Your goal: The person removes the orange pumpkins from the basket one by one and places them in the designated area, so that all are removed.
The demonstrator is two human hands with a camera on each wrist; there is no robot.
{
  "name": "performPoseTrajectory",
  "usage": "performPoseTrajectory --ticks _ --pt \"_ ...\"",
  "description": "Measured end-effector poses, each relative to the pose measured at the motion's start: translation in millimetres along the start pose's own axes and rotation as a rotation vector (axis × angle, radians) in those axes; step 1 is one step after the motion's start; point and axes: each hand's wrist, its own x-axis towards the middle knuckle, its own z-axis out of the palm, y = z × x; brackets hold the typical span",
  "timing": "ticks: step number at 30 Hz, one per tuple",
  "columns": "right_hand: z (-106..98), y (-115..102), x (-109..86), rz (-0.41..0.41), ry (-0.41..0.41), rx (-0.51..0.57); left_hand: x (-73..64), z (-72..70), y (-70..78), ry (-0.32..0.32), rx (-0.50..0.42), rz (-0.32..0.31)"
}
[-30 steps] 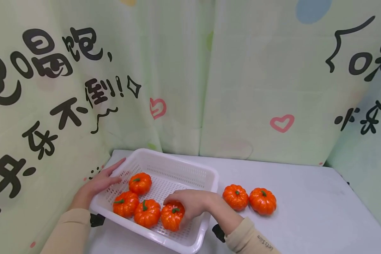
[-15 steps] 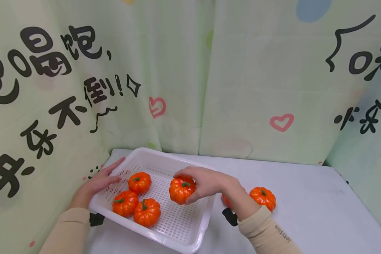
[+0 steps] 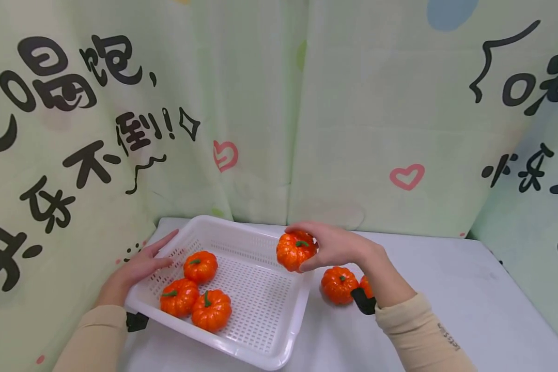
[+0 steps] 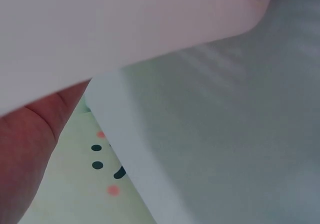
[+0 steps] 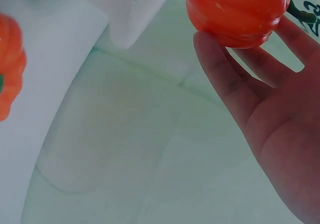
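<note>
My right hand (image 3: 330, 245) grips a small shiny orange pumpkin (image 3: 296, 250) with a green stem, thumb on its near side. It is held up over the right rim of the white plastic basket (image 3: 265, 305). In the right wrist view the same pumpkin (image 5: 237, 12) sits at the fingertips. My left hand (image 3: 137, 268) rests along the basket's left side with its fingers stretched out. Three more pumpkins lie inside the basket's left half: a back one (image 3: 200, 267), a left one (image 3: 179, 298) and a front one (image 3: 211, 310).
Right of the basket, one pumpkin (image 3: 339, 285) stands on the white table (image 3: 446, 299). Beside it another pumpkin (image 3: 366, 287) is partly hidden by my right wrist. A printed pale green curtain (image 3: 344, 129) encloses the back and sides.
My right hand has lifted a pumpkin from the basket's front right and carried it up, back and right to above the rim. The left hand has stayed at the basket's side.
</note>
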Motion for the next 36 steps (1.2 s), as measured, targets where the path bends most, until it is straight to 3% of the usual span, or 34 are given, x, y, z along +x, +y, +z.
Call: performPoseTrajectory --ticks 12,36 --pt "-16.1 43.4 -42.6 0.07 0.081 0.044 0.0 -1.0 1.7 0.001 0.014 0.016" --pt "-28.0 121.6 -116.9 0.215 0.172 0.104 0.5 -0.3 -0.2 0.001 0.023 0.006"
